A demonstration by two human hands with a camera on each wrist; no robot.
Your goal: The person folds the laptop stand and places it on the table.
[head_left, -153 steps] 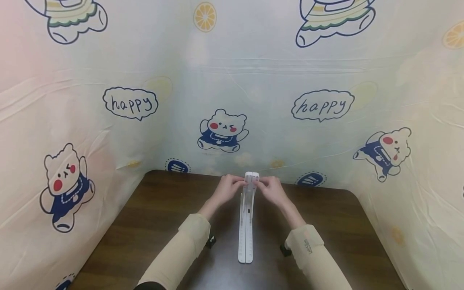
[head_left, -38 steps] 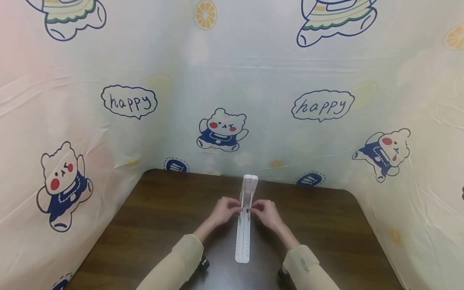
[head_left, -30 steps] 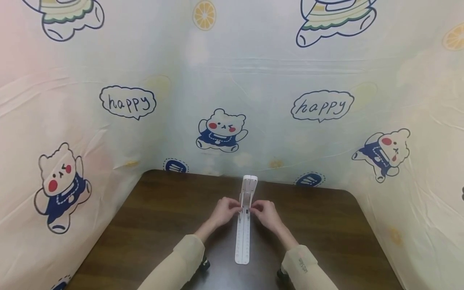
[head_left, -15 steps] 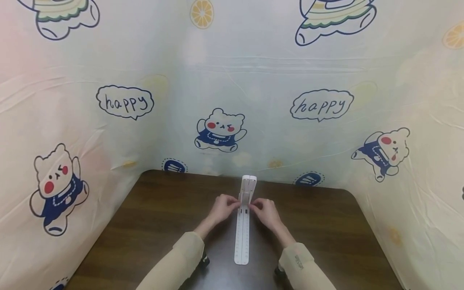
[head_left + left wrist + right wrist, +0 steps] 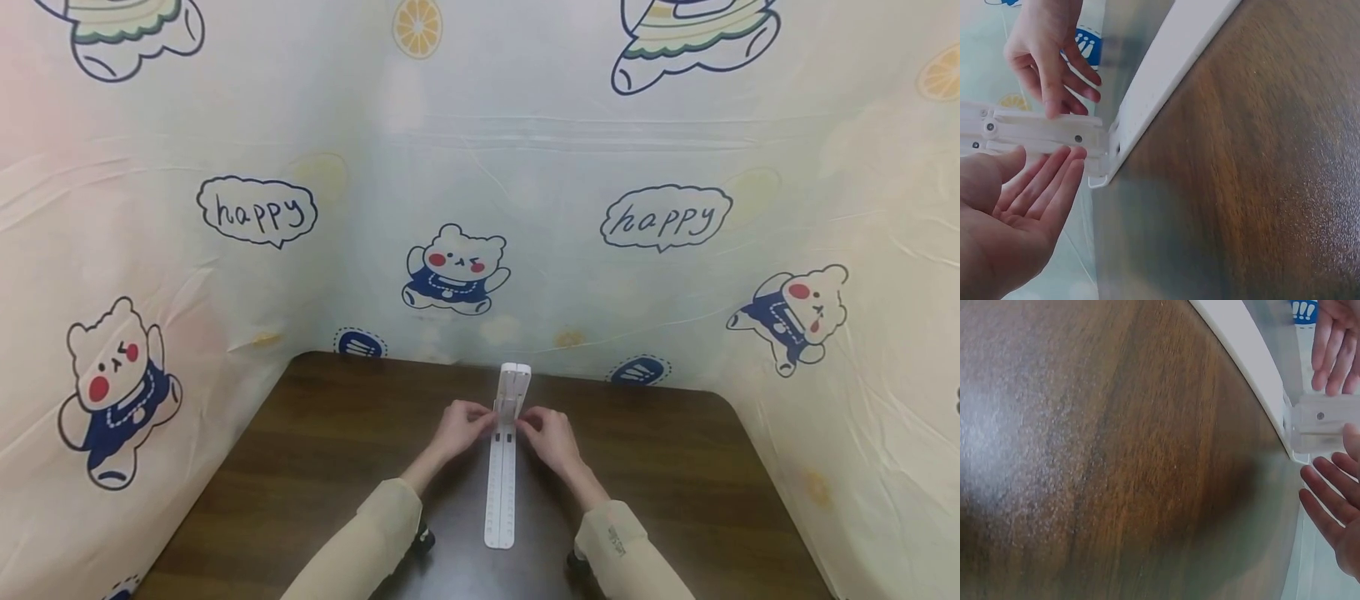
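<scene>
A white folding stand (image 5: 500,500) lies lengthwise on the table, its narrow base pointing toward me and its far part raised upright. At the left edge of that upright, my left hand (image 5: 459,429) pinches with thumb and forefinger. My right hand (image 5: 553,437) does likewise on the right edge. In the left wrist view the upright (image 5: 1035,131) shows screws and a hinge at the base; the other fingers of my left hand (image 5: 1029,219) stay extended. From the right wrist, the upright (image 5: 1322,415) is partly cut off, beside my right hand (image 5: 1341,500).
The dark wooden table (image 5: 645,467) surrounds the stand. A pale curtain (image 5: 555,167) printed with bears and "happy" bubbles hangs close behind the table's far edge and along both sides.
Both hands came down from the stand's top to its lower upright, then crept slightly up and away. The thin side arms no longer stick out over the base, and two dark slots there now show.
</scene>
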